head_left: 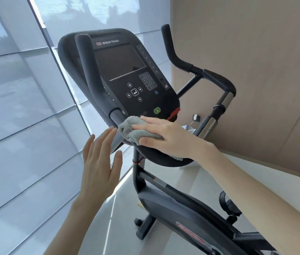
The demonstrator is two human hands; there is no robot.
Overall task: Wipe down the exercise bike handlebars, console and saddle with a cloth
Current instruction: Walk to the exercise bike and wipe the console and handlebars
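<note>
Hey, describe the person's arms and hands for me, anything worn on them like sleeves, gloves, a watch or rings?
Both arms are bare as far as the picture shows: no sleeves are in view. The left hand and right hand wear no gloves. No watch or bracelet shows on either wrist, and no rings show on the fingers that are visible. Nails look short and unpainted.

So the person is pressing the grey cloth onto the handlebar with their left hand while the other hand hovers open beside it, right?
Not quite: the head view shows the right hand pressing the grey cloth onto the handlebar, below the console. The left hand is the one hovering open beside it, holding nothing.
</note>
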